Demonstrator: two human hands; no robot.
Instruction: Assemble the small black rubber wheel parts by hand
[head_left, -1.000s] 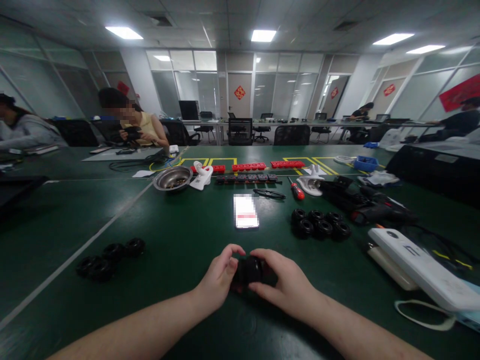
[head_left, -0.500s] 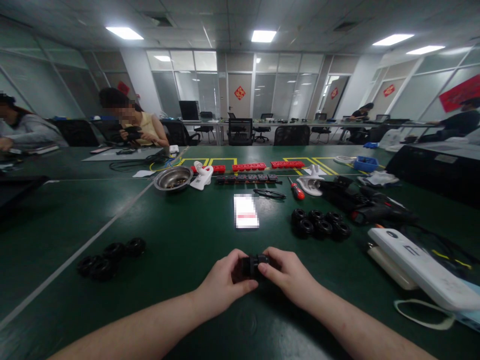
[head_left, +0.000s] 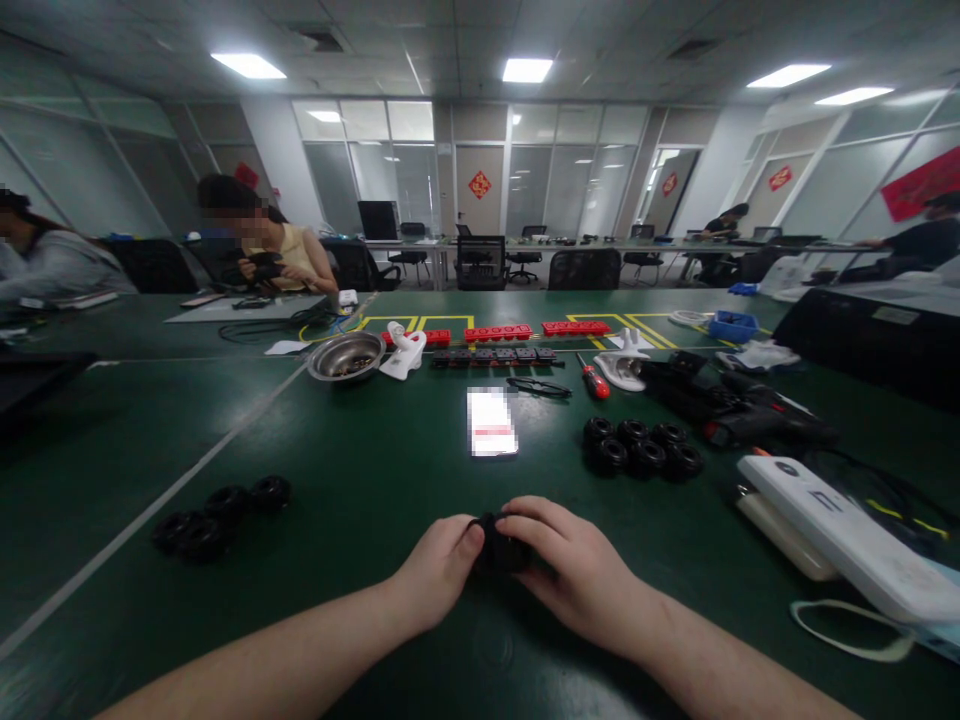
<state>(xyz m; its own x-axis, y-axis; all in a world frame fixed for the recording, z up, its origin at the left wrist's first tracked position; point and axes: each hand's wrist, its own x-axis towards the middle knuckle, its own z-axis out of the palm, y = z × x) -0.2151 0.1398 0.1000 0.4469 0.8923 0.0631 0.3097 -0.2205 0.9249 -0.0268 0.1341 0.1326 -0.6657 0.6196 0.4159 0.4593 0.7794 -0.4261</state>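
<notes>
My left hand [head_left: 439,568] and my right hand [head_left: 574,570] meet low in the middle of the green table [head_left: 360,470]. Both are closed round one small black wheel [head_left: 496,545], which shows only between the fingers. The right fingers curl over its top; the left thumb presses its side. A cluster of several black wheels [head_left: 641,448] lies ahead to the right. A smaller group of black wheels [head_left: 214,510] lies to the left. A phone [head_left: 491,423] with a lit screen lies straight ahead of the hands.
Farther back lie a metal bowl [head_left: 346,357], red and black part strips [head_left: 495,345], a red-handled screwdriver [head_left: 595,380], black pliers [head_left: 538,387] and a black power tool [head_left: 742,410]. White devices [head_left: 840,535] sit at the right. Other people sit at the far left.
Both hands have closed more tightly over the wheel and sunk slightly toward the table; the wheel is now mostly covered by the right fingers.
</notes>
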